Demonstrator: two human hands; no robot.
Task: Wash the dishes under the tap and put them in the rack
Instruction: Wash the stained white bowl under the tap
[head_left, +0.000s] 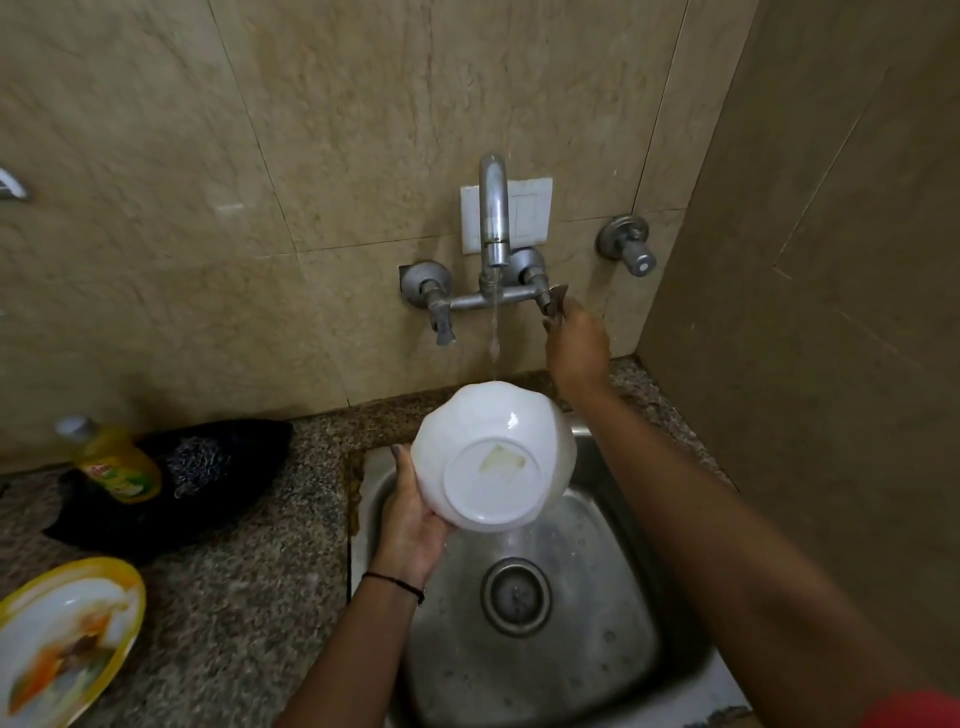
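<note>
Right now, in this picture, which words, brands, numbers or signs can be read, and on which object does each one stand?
No text here can be read.
On the yellow soap bottle: a label with a red mark and print, too blurred to read.
On the white bowl: only a pale sticker remnant on the base, no letters.
On the plate: a picture pattern, no words.
On the wall plate behind the tap: blank.

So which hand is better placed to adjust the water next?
Right. The right hand is on the tap's right handle, while the left hand is busy holding the white bowl under the water.
</note>
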